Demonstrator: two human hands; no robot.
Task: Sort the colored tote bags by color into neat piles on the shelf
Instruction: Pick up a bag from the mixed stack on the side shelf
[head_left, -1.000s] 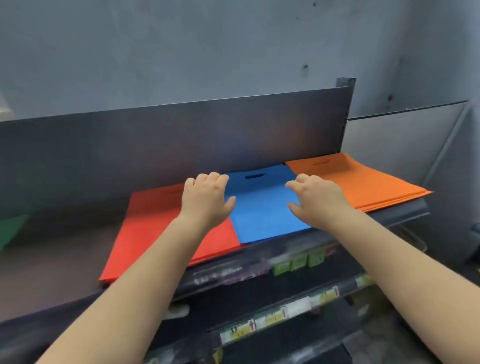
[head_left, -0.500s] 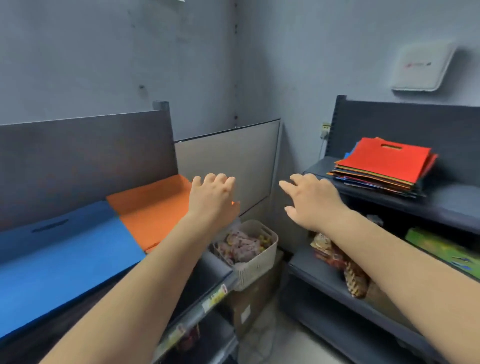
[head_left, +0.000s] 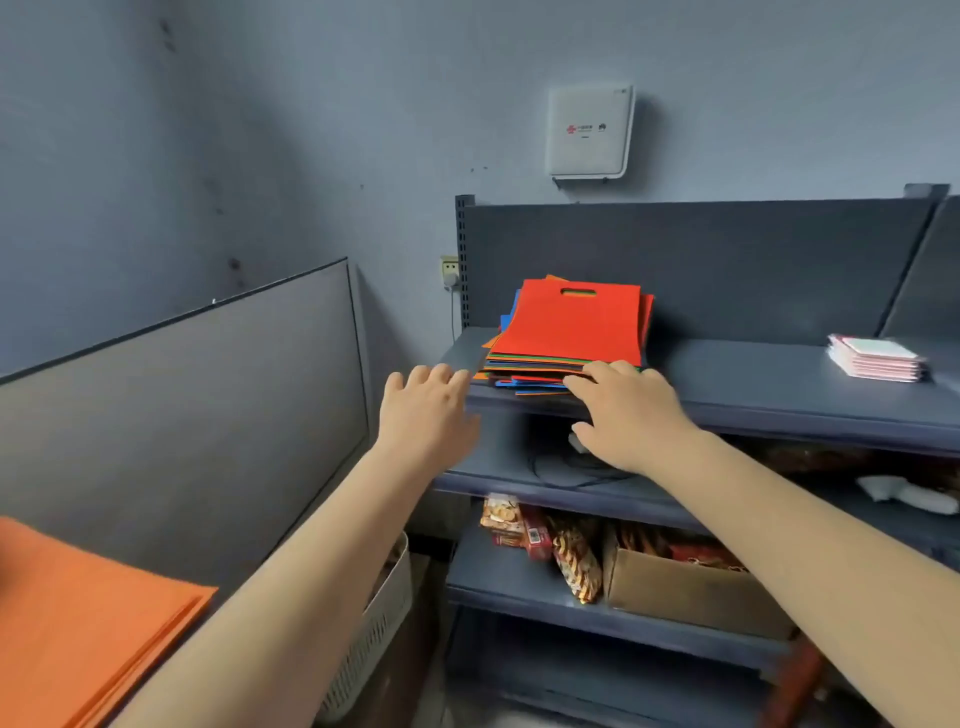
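Note:
A mixed stack of tote bags (head_left: 569, 332) lies on the grey shelf (head_left: 753, 384) straight ahead, with a red bag on top and orange, blue and green edges showing below. My right hand (head_left: 623, 410) reaches its straight fingers to the stack's front edge, touching the lower bags. My left hand (head_left: 426, 410) is open just left of the stack, fingertips near the shelf's front corner, holding nothing. A sorted pile of orange bags (head_left: 78, 623) lies at the lower left.
A small pink-and-white stack (head_left: 875, 357) sits further right on the same shelf. Lower shelves hold snack packets (head_left: 535, 535), a cardboard box (head_left: 685, 587) and cables. A white basket (head_left: 374, 634) stands on the floor between the units. A white box (head_left: 589, 132) hangs on the wall.
The view has swung right from the shelf with red, blue and orange piles to the mixed stack. Both empty hands moved across and now reach the stack's front edge.

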